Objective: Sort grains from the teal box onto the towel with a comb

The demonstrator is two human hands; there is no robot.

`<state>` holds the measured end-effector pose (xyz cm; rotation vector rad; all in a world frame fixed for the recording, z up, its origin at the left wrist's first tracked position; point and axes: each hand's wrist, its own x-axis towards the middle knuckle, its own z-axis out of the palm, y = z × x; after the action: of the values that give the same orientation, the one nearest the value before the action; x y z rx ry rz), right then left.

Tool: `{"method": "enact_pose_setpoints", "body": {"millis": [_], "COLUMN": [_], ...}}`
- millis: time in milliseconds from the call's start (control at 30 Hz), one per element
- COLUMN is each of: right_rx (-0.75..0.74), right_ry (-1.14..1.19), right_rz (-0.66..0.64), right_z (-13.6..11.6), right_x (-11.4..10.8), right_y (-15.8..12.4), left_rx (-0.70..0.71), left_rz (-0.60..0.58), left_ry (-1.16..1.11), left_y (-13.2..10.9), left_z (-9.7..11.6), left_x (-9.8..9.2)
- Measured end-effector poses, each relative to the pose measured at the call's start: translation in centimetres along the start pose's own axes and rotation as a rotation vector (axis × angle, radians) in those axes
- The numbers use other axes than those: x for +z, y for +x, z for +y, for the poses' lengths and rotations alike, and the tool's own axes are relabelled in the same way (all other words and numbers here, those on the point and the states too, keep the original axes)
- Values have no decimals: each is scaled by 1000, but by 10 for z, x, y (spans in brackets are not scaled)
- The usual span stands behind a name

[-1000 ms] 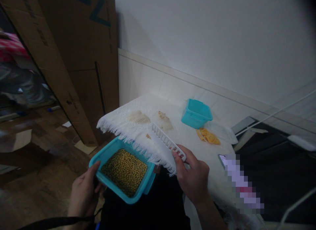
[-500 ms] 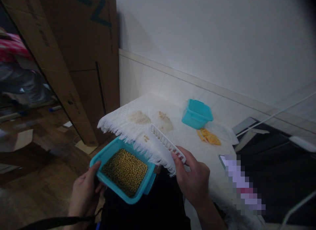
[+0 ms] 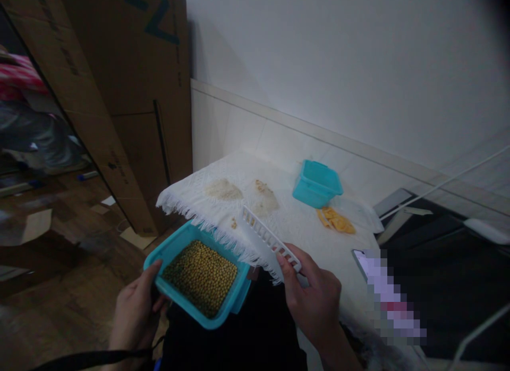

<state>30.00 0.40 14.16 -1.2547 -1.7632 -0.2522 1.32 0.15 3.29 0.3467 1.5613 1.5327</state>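
Observation:
My left hand (image 3: 137, 307) grips the left rim of a teal plastic container (image 3: 175, 246), which holds many soybeans (image 3: 201, 278). The container sits just under the fringed edge of a white cloth (image 3: 223, 166). In my right hand (image 3: 313, 291) is a white slotted plastic strip (image 3: 269, 241), pinched at its near end. Its far end rests at or just above the cloth, beside a few loose soybeans (image 3: 234, 222). Farther back lie a pale grain pile (image 3: 223, 189) and another pale pile (image 3: 266, 203) with some beans at its top.
A second teal container (image 3: 313, 193) stands near the wall, with a crumpled yellow cloth-like item (image 3: 337, 220) in front. To the right are a phone-like device (image 3: 386, 291) and dark surface. A tall cardboard box (image 3: 147, 94) stands left; a person's leg (image 3: 48, 132) shows beyond it.
The slotted strip has shifted slightly down toward the cloth's edge, and the loose soybeans beside it lie a little differently. My left hand and the bean container have hardly moved.

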Motion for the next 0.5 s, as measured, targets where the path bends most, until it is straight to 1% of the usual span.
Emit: {"method": "enact_pose_setpoints", "body": {"millis": [100,200,300,400,500], "right_rx": [0,-10,5,31,34], "right_ry": [42,67,34,1,23], "right_rz": [-31,-60,-21,15,-3], "right_z": [-6,-12,-11,-6,-5], "right_x": [0,-4,-6,1,11], "right_y": [3,4,5,9,15], "left_rx": [-24,-24,-8,-36,-76], "left_rz": [-25,-33,-17,-3,5], "left_ry": [-31,-21,2,-31,-71], "left_y": [-1,-1,-1,-2,-2], "left_z": [1,1,0,-1,-1], "left_x": [0,0,-1,-1,-2]}}
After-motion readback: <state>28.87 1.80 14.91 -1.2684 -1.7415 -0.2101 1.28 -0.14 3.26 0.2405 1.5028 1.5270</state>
